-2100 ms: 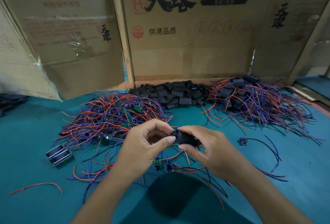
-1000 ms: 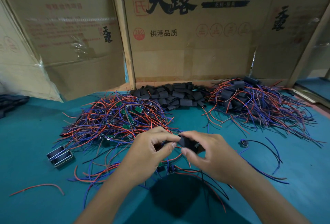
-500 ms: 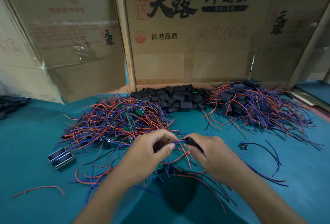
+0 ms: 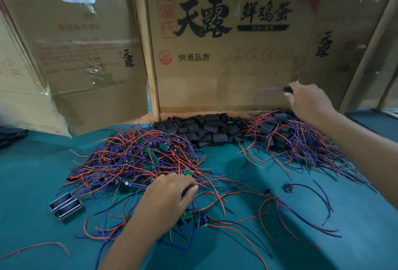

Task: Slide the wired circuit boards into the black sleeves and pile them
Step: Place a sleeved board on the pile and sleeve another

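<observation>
Black and half hidden, a sleeved board (image 4: 288, 89) is pinched at the fingertips of the right hand (image 4: 308, 102), with a purple wire (image 4: 266, 91) curling out of it to the left. That arm reaches far forward and to the right, the hand raised above the finished pile (image 4: 288, 134) of sleeved boards with their red and purple leads, close to the cardboard wall (image 4: 215, 76). The left hand (image 4: 170, 194) lies low and near, knuckles up, fingers curled down into the near edge of the loose tangle of wired circuit boards (image 4: 137, 157); whether it grips a wire or only rests there, I cannot tell. Between the two piles, against the foot of the cardboard, sits the heap of empty black sleeves (image 4: 206, 128). A few stray boards with wires lie on the teal mat (image 4: 247, 168) just in front of the left hand and to its right. Left of that hand, apart from the tangle, two small metal-framed blocks (image 4: 66, 206) rest side by side, and a single red wire (image 4: 36, 247) lies at the near left.
</observation>
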Tool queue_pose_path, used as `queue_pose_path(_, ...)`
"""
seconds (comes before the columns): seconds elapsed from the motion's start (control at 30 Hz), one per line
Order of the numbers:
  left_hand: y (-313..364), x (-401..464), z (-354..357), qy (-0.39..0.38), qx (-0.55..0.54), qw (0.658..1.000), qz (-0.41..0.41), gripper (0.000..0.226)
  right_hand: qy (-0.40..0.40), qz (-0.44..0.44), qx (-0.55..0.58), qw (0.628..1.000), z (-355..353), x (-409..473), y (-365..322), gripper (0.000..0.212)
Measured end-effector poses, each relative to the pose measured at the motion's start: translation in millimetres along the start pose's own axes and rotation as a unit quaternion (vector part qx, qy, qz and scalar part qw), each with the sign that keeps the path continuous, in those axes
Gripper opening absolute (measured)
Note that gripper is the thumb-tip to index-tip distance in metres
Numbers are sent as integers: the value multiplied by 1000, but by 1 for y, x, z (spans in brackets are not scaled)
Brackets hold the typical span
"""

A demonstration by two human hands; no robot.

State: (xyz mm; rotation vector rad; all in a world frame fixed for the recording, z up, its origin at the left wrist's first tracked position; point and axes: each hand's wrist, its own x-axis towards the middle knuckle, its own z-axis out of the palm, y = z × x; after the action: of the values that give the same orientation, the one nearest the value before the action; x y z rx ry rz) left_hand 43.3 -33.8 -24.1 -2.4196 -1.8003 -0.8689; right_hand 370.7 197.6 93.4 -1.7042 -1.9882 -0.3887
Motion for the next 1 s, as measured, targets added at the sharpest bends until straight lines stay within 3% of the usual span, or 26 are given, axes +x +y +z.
queue_pose_path(0.1,-1,-1,1,8,13,1000,4,22,-41,67,32,996,12,35,2,60)
queue_pose_path(0.13,-2,-1,0,15,19,1000,2,24,-51,63,66,995,19,40,-7,61)
queue_pose_path(0.27,-5,-1,-1,9,44,999,-9,33,-145,-114,82,979,70,17,-74,32)
queue_pose_path(0.33,-7,-1,-1,7,61,998,-7,29,-195,-170,60,964,103,-2,-105,35)
queue_pose_path(0.4,-9,-1,0,2,70,997,-10,29,-244,-172,24,954,134,-17,-126,45)
queue_pose_path(0.5,-10,-1,0,15,95,995,-9,28,-203,-158,-59,965,158,-31,-144,37)
queue_pose_path(0.6,-11,-2,1,-1,106,994,-25,31,-141,-127,-59,980,148,-32,-151,25)
queue_pose_path(0.73,-5,0,1,61,70,996,-16,22,-139,-19,173,975,98,-53,-157,27)
queue_pose_path(0.83,3,0,7,89,19,996,-23,67,-104,-60,306,944,58,-110,-162,36)
queue_pose_path(0.9,12,0,11,76,11,997,-14,81,-148,-92,370,913,39,-153,-164,35)
queue_pose_path(1.0,24,-2,18,80,19,996,25,61,-254,-67,502,824,22,-196,-159,29)
